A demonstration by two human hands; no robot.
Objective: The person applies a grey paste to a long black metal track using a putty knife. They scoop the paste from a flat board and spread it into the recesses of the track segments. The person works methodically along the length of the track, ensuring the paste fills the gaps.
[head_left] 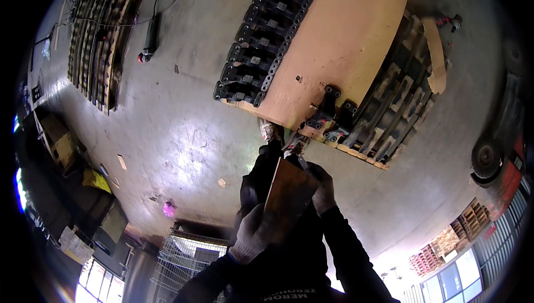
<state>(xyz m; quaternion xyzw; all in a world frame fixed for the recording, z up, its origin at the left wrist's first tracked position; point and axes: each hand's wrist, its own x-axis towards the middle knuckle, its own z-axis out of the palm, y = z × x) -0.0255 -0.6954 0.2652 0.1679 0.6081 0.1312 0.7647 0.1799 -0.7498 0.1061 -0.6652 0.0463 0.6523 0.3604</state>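
Observation:
In front of my body a flat brown board (289, 196) is held tilted, with one pale edge showing. My left hand (250, 235), in a light knitted glove, grips it at its lower left edge. At the upper right edge of the board is my right hand (322, 190), also gloved, with its fingers curled. A thin grey strip-like tool (302, 162) sticks out from those fingers; its kind is too small to make out. Beyond the board, my shoes stand at the near edge of a cardboard sheet (339, 30) on a pallet.
Black metal track links (255, 60) line the cardboard's left side. Loose black brackets (332, 111) lie at its near right corner, beside pallet slats (389, 103). An angle grinder (149, 44) and stacked pallets (103, 41) are far left. A wire cage (186, 256) is near left, a red vehicle (500, 175) right.

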